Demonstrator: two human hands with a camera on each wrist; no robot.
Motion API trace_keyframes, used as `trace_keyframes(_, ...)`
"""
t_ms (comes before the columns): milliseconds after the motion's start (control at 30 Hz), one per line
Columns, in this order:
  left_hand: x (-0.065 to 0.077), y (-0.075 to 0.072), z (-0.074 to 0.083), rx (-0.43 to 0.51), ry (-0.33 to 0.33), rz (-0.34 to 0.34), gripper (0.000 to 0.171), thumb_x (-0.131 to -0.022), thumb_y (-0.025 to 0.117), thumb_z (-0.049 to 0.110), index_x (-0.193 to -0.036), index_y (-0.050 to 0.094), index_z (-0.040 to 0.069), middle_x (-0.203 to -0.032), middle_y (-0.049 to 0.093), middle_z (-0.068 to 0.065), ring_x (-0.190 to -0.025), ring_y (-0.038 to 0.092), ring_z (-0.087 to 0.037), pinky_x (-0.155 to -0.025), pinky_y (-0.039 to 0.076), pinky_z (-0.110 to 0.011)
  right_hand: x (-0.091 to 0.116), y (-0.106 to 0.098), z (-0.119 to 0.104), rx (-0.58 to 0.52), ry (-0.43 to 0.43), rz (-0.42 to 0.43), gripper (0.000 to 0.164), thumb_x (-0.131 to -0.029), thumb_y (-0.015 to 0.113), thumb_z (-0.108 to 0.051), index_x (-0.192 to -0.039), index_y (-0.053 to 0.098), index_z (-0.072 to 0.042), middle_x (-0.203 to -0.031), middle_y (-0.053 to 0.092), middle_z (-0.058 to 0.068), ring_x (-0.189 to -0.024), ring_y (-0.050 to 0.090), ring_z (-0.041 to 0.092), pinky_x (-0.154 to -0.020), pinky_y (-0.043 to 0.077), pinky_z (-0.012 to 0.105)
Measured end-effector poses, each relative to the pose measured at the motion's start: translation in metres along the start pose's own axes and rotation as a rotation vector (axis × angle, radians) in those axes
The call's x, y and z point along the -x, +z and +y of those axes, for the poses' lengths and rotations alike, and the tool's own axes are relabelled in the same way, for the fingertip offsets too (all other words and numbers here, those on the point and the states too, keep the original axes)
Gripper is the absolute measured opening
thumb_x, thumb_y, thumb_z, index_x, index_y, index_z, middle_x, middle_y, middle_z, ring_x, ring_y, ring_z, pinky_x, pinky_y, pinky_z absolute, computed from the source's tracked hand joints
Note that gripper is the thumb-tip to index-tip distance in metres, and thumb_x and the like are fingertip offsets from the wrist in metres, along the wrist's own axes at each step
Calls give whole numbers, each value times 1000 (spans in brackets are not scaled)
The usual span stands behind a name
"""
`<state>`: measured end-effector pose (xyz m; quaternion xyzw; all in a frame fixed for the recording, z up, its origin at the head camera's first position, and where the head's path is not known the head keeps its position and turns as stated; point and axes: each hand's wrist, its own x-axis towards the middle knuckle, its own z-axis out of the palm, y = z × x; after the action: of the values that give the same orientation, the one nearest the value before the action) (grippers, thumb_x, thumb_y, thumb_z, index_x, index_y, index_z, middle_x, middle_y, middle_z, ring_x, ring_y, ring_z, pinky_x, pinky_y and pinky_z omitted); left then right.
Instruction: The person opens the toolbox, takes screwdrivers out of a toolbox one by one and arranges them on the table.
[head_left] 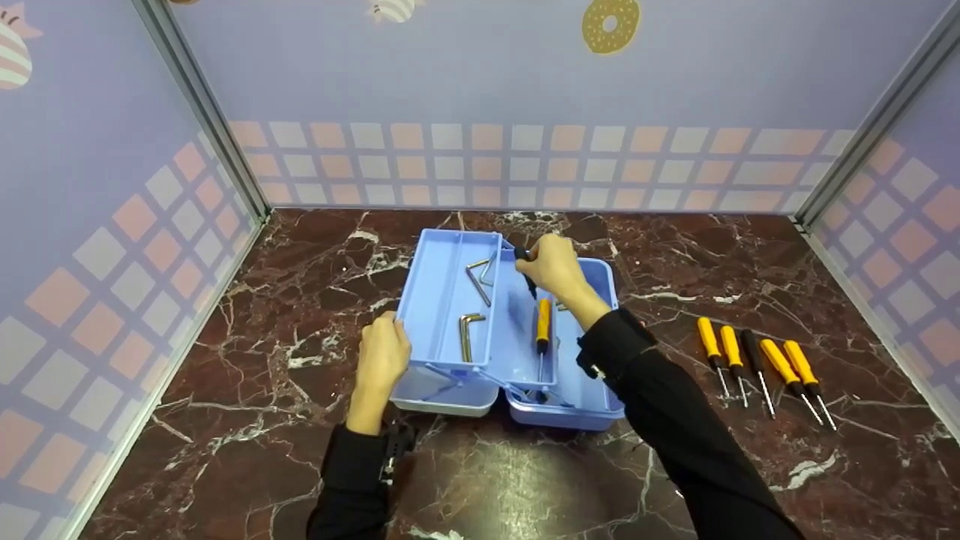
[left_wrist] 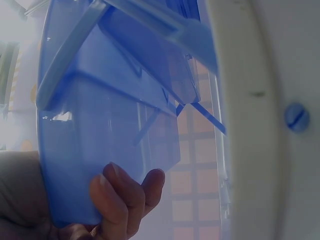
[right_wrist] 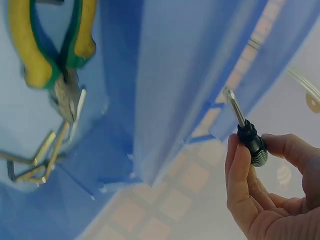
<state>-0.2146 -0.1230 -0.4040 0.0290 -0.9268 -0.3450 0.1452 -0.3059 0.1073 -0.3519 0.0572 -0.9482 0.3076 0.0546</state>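
Observation:
A light-blue cantilever toolbox (head_left: 566, 421) stands unfolded on the dark table. My left hand (head_left: 381, 352) grips the outer edge of its left tray (head_left: 427, 300); the curled fingers (left_wrist: 130, 200) show against the tray's blue plastic in the left wrist view. Over the right tray (head_left: 517, 352), my right hand (head_left: 556, 270) pinches a short black screwdriver (right_wrist: 254, 145) by its handle, shaft exposed. A yellow-handled screwdriver (head_left: 543, 322) lies in that tray below the hand. Several hex keys (head_left: 466, 337) rest in the left tray.
Right of the toolbox, several screwdrivers lie in a row, yellow ones (head_left: 780, 364) and a black one (head_left: 752, 356). Yellow-green pliers (right_wrist: 30, 55) and metal hex keys (right_wrist: 50, 155) lie in the box in the right wrist view. Patterned panels (head_left: 450, 75) enclose the table.

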Motion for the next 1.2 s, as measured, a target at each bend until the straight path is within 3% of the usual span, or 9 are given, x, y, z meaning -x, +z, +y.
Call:
trace_keyframes(200,0,0,1,4,-7,-9,21,-90,44,3,-95,58,-11,-88,60,-32,-79,59,-45,-65,47,-52,0,-21,9,30,37,37,22,-79,66,-20,-75,65,1,-77,64,15,-65,55,23,-66,47,35)
trace_keyframes(433,0,0,0,-3,-14,5,20,-89,45,4,-94,59,-10,-88,60,-32,-80,59,-46,-67,46,-53,2,-45,43,43,63,67,24,-78,66,-18,-85,65,5,-86,64,22,-75,61,33,-72,48,41)
trace_keyframes(767,1,-1,1,1,-3,0,19,-89,44,3,-91,58,-10,-87,60,-32,-79,59,-46,-66,46,-52,16,-63,114,116,110,136,26,-76,67,-19,-77,63,7,-84,63,26,-80,58,42,-73,45,50)
trace_keyframes(1200,1,-1,1,8,-18,-2,21,-90,44,4,-98,59,-9,-90,60,-31,-81,59,-45,-66,46,-53,38,-59,193,198,293,93,29,-77,65,-18,-77,62,10,-88,60,31,-85,55,47,-73,44,49)
